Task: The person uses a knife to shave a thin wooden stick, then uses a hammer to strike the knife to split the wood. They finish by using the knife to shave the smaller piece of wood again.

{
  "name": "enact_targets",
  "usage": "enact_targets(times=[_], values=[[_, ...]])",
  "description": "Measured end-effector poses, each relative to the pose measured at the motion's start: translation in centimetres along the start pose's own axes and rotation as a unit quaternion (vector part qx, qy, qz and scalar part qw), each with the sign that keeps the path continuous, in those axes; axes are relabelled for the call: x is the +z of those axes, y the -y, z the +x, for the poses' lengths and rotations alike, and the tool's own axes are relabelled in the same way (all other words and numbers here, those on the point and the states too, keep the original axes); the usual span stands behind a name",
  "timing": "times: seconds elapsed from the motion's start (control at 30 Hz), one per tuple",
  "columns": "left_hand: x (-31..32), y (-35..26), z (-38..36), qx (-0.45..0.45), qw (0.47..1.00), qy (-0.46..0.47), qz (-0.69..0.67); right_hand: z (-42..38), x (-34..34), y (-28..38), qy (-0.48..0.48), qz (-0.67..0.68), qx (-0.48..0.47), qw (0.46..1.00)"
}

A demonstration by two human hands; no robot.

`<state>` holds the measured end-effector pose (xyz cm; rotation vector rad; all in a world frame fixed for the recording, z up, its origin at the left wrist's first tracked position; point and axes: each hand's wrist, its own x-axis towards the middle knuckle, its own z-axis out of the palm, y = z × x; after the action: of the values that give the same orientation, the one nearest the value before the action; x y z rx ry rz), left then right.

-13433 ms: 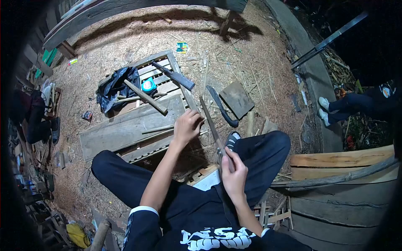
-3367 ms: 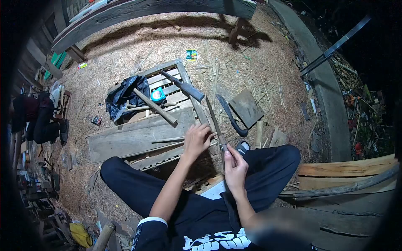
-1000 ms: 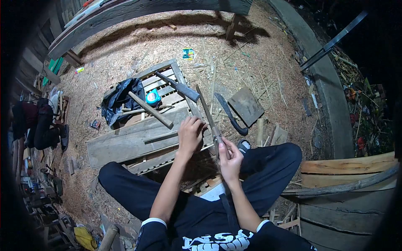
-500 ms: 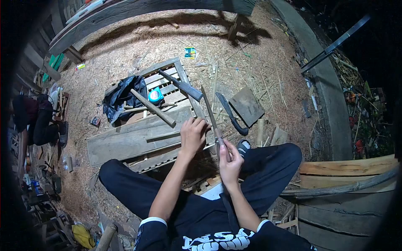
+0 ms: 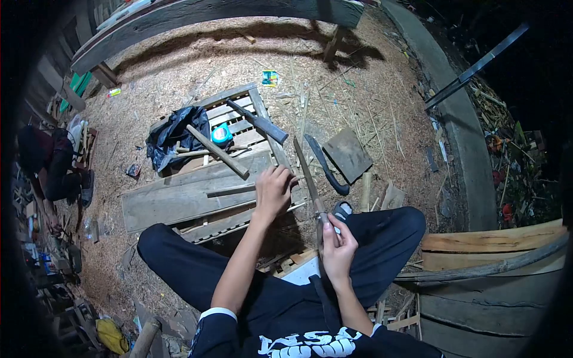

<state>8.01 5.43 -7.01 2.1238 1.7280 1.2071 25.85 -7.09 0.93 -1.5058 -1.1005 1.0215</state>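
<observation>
My right hand (image 5: 339,247) is closed around the handle of a long, narrow-bladed knife (image 5: 307,170), its blade pointing away from me and slightly left. Something pale and thin shows by the fingers of that hand, too small to name. My left hand (image 5: 274,192) is raised left of the blade, apart from it, with its fingers curled inward; what they hold, if anything, is hidden. Beyond the knife, a curved dark-handled blade (image 5: 325,166) lies on the ground beside a square wooden board (image 5: 348,155).
On a slatted wooden frame (image 5: 258,98) lie a hammer-like tool (image 5: 258,122), a turquoise tape measure (image 5: 221,135), a stick (image 5: 217,151) and a black plastic bag (image 5: 173,140). A wide plank (image 5: 161,203) lies in front. Another person (image 5: 57,167) crouches at the left. Boards (image 5: 495,241) stand at right.
My right hand has moved a little right and toward me, and the knife now leans further left. My left hand has stayed almost in place, still curled.
</observation>
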Motion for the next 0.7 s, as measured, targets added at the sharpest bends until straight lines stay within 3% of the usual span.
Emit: enact_targets(times=[0.07, 0.23, 0.7], values=[[0.1, -0.1, 0.1, 0.006, 1.0, -0.007, -0.008, -0.4, -0.3, -0.6, 0.005, 0.021, 0.028, 0.999], [0.1, 0.3, 0.0, 0.016, 1.0, -0.003, -0.006, -0.7, 0.2, 0.1, 0.007, 0.027, -0.003, 1.0], [0.4, 0.5, 0.0, 0.031, 0.999, 0.0, -0.013, -1.4, -1.0, 2.8, 0.025, -0.047, 0.006, 0.999]])
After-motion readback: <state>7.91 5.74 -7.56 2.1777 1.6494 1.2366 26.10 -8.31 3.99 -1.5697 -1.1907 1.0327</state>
